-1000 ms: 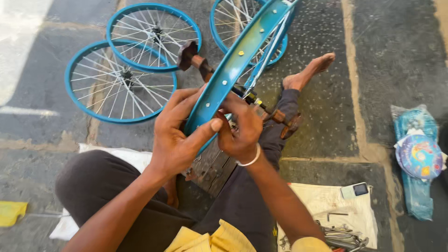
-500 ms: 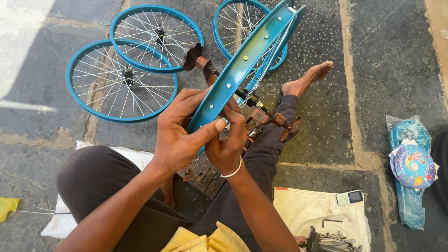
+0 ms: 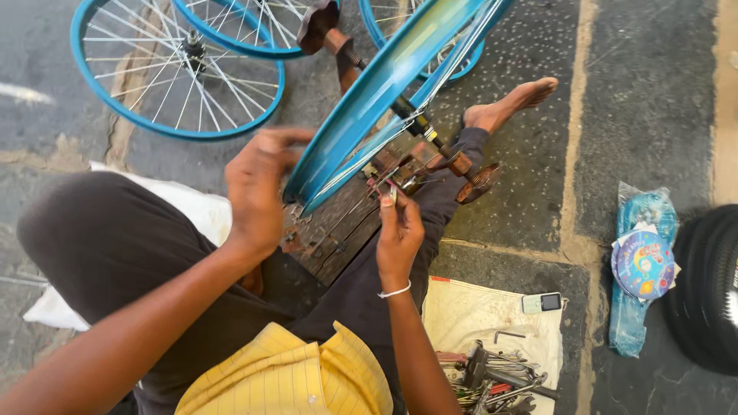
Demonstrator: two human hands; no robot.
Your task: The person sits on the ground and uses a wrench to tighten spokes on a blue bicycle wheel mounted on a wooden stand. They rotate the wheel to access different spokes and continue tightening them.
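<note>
A blue bicycle wheel rim (image 3: pixel 384 84) with silver spokes stands tilted on a rusty axle stand (image 3: pixel 453 161) between my legs. My left hand (image 3: pixel 257 192) hovers just left of the rim's lower end, blurred, its fingers loosely curled and not wrapped around the rim. Under that same end, my right hand (image 3: pixel 400 234) pinches a small metal tool (image 3: pixel 392 192) against the spokes. A worn wooden block (image 3: pixel 342 227) lies under the wheel.
Other blue spoked wheels (image 3: pixel 181 73) lie flat on the stone floor at the top. At lower right a cloth (image 3: pixel 477 311) holds several metal tools (image 3: pixel 492 376) and a small phone (image 3: pixel 541 302). A blue packet (image 3: pixel 642 265) and a black tyre (image 3: pixel 707 292) sit at the right.
My left hand has let go of the rim and pulled back to the left. My right hand has dropped below the rim to the spokes with the small tool.
</note>
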